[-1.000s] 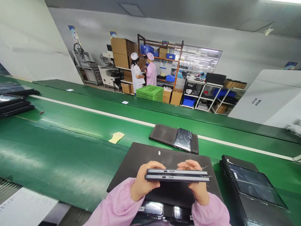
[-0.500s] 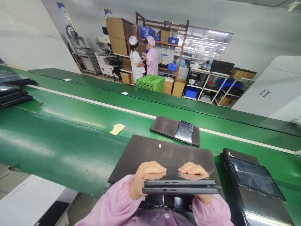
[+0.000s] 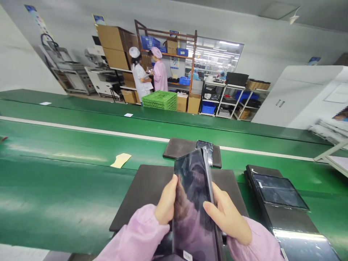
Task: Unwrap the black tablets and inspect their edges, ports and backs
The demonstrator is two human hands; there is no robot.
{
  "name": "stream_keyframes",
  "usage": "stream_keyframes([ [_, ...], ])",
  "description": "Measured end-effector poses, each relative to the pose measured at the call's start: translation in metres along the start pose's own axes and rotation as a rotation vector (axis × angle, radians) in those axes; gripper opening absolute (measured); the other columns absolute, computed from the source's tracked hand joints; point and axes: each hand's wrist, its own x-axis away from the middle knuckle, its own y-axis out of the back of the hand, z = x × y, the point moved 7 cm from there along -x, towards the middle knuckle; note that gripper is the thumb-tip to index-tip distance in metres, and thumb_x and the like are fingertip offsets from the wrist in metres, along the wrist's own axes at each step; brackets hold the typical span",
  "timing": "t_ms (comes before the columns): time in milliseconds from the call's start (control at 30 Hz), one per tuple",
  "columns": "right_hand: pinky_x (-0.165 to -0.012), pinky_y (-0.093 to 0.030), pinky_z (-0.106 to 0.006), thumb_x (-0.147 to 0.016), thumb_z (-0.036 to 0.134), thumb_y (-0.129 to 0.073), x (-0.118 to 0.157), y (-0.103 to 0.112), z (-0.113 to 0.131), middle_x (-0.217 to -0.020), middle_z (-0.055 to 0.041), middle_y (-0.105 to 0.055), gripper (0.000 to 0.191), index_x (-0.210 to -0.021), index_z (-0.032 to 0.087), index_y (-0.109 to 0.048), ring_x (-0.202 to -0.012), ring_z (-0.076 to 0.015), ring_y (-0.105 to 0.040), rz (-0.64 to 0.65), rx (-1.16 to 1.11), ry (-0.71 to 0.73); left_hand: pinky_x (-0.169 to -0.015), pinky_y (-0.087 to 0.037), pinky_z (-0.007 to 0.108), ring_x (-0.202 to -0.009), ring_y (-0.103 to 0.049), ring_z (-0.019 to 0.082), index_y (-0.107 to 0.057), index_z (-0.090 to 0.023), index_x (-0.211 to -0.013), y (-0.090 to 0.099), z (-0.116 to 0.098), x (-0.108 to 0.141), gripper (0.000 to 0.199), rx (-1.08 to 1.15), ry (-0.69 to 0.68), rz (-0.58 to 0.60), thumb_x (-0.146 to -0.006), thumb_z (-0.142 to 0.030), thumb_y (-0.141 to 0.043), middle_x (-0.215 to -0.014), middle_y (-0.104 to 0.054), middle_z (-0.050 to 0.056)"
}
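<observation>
Lower centre of the frame: stacked tablets (image 3: 191,203), tilted, held between both hands above a broad dark board (image 3: 136,195). I see the left hand (image 3: 166,200) gripping their left edge and the right hand (image 3: 230,214) gripping the right, its thumb over the dark screen. Just right of centre, a wrapped device (image 3: 209,148), partly hidden from me, lies on a smaller board (image 3: 178,148); left of centre, yellow paper (image 3: 121,160) lies on the green surface (image 3: 54,203)
</observation>
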Motion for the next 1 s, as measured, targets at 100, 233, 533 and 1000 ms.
stream_keyframes([
  [100, -0.073, -0.049, -0.033, -0.078, 0.021, -0.051, 0.0, -0.003, 0.007, -0.073, 0.0016, -0.065, 0.052, -0.13, 0.024, -0.044, -0.065, -0.0197, -0.06, 0.03, 0.102, -0.189, -0.1, -0.039, 0.041, -0.115, -0.053, 0.027, -0.059, -0.015, -0.107, -0.019, 0.013, 0.001, 0.048, -0.144, -0.073, -0.001, -0.077, -0.053, -0.056, -0.12, -0.059, 0.015],
  [233, -0.066, -0.047, -0.029, -0.077, 0.021, -0.054, -0.008, -0.018, -0.01, -0.07, 0.0039, -0.063, 0.051, -0.127, 0.028, -0.046, -0.062, -0.0175, -0.059, 0.029, 0.102, -0.285, -0.113, -0.019, 0.037, -0.135, -0.029, 0.02, -0.043, -0.019, -0.131, -0.043, -0.009, -0.006, 0.049, -0.292, -0.316, 0.091, -0.085, -0.037, -0.047, -0.144, -0.038, 0.009],
  [533, -0.041, -0.042, -0.023, -0.079, 0.039, -0.053, -0.081, -0.011, -0.059, -0.083, 0.0001, -0.059, 0.033, -0.106, 0.021, -0.051, -0.048, -0.01, -0.052, -0.291, -0.354, -0.293, -0.095, -0.041, 0.035, -0.104, -0.057, 0.022, -0.062, -0.018, -0.105, -0.054, -0.063, -0.031, 0.033, -0.222, -0.349, 0.215, -0.074, -0.022, -0.05, -0.111, -0.063, 0.007],
  [1000, -0.045, -0.044, -0.024, -0.075, 0.032, -0.056, -0.103, -0.014, -0.065, -0.053, 0.0075, -0.051, 0.024, -0.095, 0.019, -0.051, -0.043, -0.0103, -0.05, -0.151, -0.433, -0.336, -0.073, -0.047, 0.029, -0.08, -0.059, 0.017, -0.058, -0.019, -0.092, -0.058, -0.073, -0.032, 0.024, -0.137, -0.224, 0.378, -0.068, -0.018, -0.055, -0.088, -0.062, 0.001],
])
